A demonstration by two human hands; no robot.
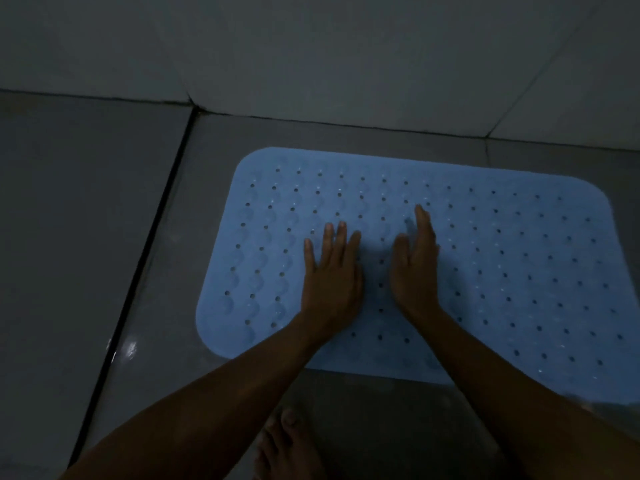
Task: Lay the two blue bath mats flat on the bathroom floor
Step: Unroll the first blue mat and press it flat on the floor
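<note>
Now press outward: left hand (330, 271) flat on blue mat (502, 265), right hand (417, 268) fingers straight, seemingly edge-on; smooth toward corners.

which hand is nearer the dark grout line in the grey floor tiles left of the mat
Left. The left hand rests flat on the perforated blue rubber bath mat, closer to the dark grout line; the right hand lies farther right.

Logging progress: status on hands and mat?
Left hand open, flat on blue bath mat. Right hand open, on the mat beside it. Mat flat on floor tiles; one mat in view. Nothing in the way.
</note>
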